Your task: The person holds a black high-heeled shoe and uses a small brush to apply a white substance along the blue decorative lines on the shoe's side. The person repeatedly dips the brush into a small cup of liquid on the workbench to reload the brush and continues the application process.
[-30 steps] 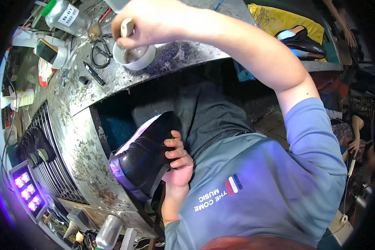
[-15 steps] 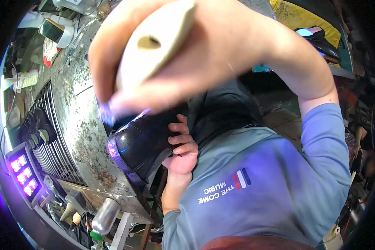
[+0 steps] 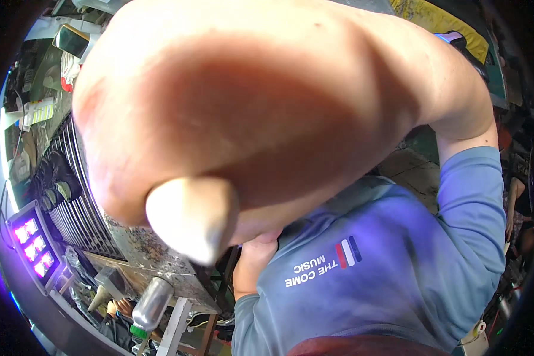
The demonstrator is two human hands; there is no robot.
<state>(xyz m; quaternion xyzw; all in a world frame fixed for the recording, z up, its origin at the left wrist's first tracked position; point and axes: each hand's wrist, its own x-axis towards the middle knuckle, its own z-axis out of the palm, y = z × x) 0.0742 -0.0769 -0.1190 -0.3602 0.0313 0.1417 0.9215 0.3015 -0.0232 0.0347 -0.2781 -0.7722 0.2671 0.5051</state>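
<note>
My right forearm and hand [image 3: 160, 118] sweep across the upper middle, very near the camera, and cover much of the scene. From the closed hand juts the pointed end of a cream tapered piece [image 3: 190, 219], aimed downward; the rest of it is out of sight in the grip. Below it, only the heel and wrist of my left hand [image 3: 260, 244] show, in front of my grey-blue shirt. Its fingers are hidden behind the right arm. The black shoe seen half a second ago is covered now.
Black shoes [image 3: 59, 175] rest on a metal grille [image 3: 89, 222] at the left, by a panel lamp glowing purple [image 3: 35, 246]. A clear bottle with a green cap [image 3: 151, 305] stands below the worn bench [image 3: 136, 246]. Another person's hands [image 3: 121, 307] show nearby. A phone [image 3: 71, 40] lies top left.
My right hand has rotated and come closer to the camera, so the cream tip now points down instead of up. Its arm now hides the shoe and my left fingers.
</note>
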